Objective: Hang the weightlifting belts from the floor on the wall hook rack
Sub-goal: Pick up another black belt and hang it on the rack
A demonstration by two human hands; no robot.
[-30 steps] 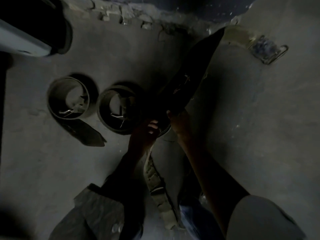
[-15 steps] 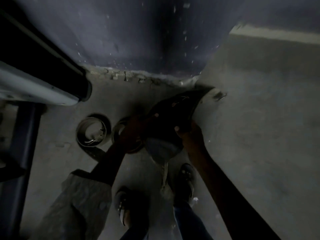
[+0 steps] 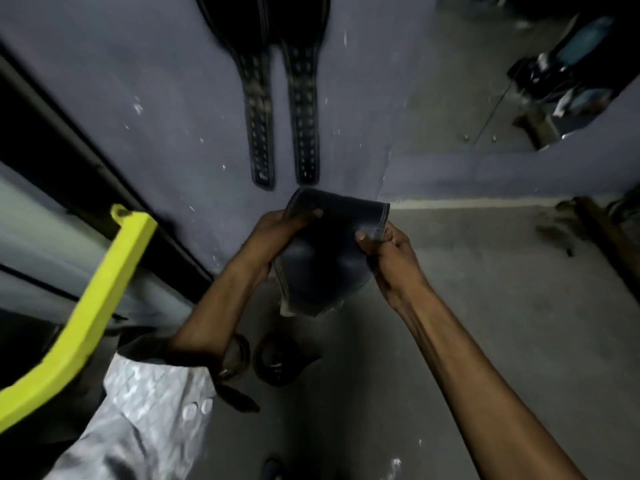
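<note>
Both hands had a tight grip on one dark belt. The left hand pinched its top left edge, and the right hand pinched its top right edge by the pale stitching. The belt was bent into a curve between them, up off the floor.

The held belt sat just below the tips of two hanging belts on the wall. Those two hung side by side, straight down, with rows of holes. There was a small gap between their tips and the top edge of the held belt. To the right of the held belt the floor was bare and open. To its left, a yellow bar slanted down, close to the left sleeve, so that side was tight. Below the held belt, two rolled belts still lay on the floor, near the left arm.

Half a second before, the hands were low, near the floor, and the belt was close to the rolled ones. Now the hands had come up and the belt was near the wall. The hanging belts and the yellow bar had not shown before. The rolled belts had not moved.
</note>
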